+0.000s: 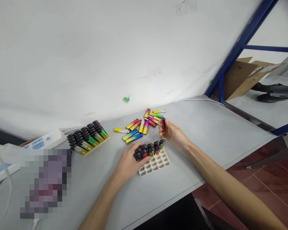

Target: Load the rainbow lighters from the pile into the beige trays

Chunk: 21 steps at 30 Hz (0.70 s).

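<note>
A white slotted tray [158, 163] lies on the grey table [206, 134], with a row of black-capped lighters [148, 149] standing in its far slots. My left hand [127, 163] rests against the tray's left end, fingers curled around the leftmost lighters. My right hand [171, 133] hovers just behind the tray's right end and pinches a red lighter [164, 127] upright. Several loose rainbow-coloured lighters [141, 125] lie scattered behind the tray.
A second tray full of lighters [88, 140] sits at the left. White power strips [44, 141] with cables lie near the wall. A blurred patch covers the near left. Blue shelving [232, 60] and cardboard boxes [244, 76] stand at the right.
</note>
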### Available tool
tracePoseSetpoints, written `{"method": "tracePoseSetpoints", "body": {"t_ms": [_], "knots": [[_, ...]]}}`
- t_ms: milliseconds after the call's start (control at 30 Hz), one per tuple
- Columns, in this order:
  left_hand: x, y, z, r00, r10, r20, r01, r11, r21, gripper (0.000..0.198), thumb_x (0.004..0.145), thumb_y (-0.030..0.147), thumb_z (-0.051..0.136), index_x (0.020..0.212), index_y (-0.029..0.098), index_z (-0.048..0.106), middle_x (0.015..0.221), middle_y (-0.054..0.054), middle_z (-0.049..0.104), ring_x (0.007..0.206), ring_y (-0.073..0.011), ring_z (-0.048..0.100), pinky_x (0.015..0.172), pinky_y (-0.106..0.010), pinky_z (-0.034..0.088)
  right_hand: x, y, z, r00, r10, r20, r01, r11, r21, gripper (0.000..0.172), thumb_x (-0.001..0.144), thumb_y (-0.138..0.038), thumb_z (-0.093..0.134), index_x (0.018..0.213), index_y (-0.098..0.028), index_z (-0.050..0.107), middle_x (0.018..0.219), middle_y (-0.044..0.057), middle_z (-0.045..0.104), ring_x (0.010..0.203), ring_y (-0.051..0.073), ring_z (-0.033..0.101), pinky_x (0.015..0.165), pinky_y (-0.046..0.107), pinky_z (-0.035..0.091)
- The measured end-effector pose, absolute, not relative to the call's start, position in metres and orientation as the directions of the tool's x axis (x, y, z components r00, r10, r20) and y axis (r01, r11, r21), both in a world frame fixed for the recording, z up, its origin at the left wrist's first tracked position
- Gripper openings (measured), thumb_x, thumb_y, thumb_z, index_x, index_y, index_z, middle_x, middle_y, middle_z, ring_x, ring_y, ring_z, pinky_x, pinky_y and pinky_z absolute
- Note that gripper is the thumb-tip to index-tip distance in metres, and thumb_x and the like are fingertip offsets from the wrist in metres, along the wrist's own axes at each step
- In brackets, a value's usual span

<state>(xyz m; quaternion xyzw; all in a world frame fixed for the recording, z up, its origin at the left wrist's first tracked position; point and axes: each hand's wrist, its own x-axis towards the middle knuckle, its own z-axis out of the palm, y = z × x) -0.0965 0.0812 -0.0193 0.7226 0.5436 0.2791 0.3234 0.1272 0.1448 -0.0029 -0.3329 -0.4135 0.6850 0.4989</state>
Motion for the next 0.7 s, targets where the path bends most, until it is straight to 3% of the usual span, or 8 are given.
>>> {"method": "tracePoseSetpoints", "body": {"t_ms": [267, 467, 700], "knots": [[-0.0961, 0.0808, -0.0178, 0.248, 0.968, 0.05, 0.616, -0.197, 0.762, 0.043, 0.078, 0.048, 0.07, 0.115, 0.028, 0.059, 0.112, -0.002, 0.071, 0.1, -0.0228, 0.067, 0.091, -0.038, 0.053, 0.1301, 0.1406, 0.0016, -0.359, 0.933, -0.02, -0.479, -0.202, -0.854, 0.023, 0.093, -0.046, 0.055, 0.094, -0.023, 0.052, 0.082, 0.0, 0.064, 0.067, 0.014, 0.061, 0.062, 0.027, 0.045], [-0.1015, 0.0794, -0.0154, 0.269, 0.962, 0.056, 0.58, -0.208, 0.788, 0.065, 0.075, 0.054, 0.071, 0.13, 0.027, 0.049, 0.126, -0.007, 0.064, 0.116, -0.0261, 0.061, 0.099, -0.042, 0.049, 0.1303, 0.1417, 0.0018, -0.351, 0.936, -0.001, -0.482, -0.182, -0.857, 0.022, 0.092, -0.044, 0.058, 0.094, -0.023, 0.051, 0.081, 0.0, 0.065, 0.067, 0.014, 0.062, 0.061, 0.027, 0.046], [-0.0976, 0.0766, -0.0154, 0.246, 0.967, 0.071, 0.597, -0.208, 0.774, 0.057, 0.08, 0.05, 0.067, 0.129, 0.026, 0.05, 0.128, -0.007, 0.064, 0.115, -0.0257, 0.062, 0.098, -0.042, 0.05, 0.1292, 0.1405, 0.0022, -0.318, 0.948, 0.015, -0.458, -0.139, -0.878, 0.024, 0.09, -0.045, 0.059, 0.095, -0.023, 0.05, 0.079, 0.0, 0.068, 0.062, 0.013, 0.061, 0.059, 0.027, 0.046]]}}
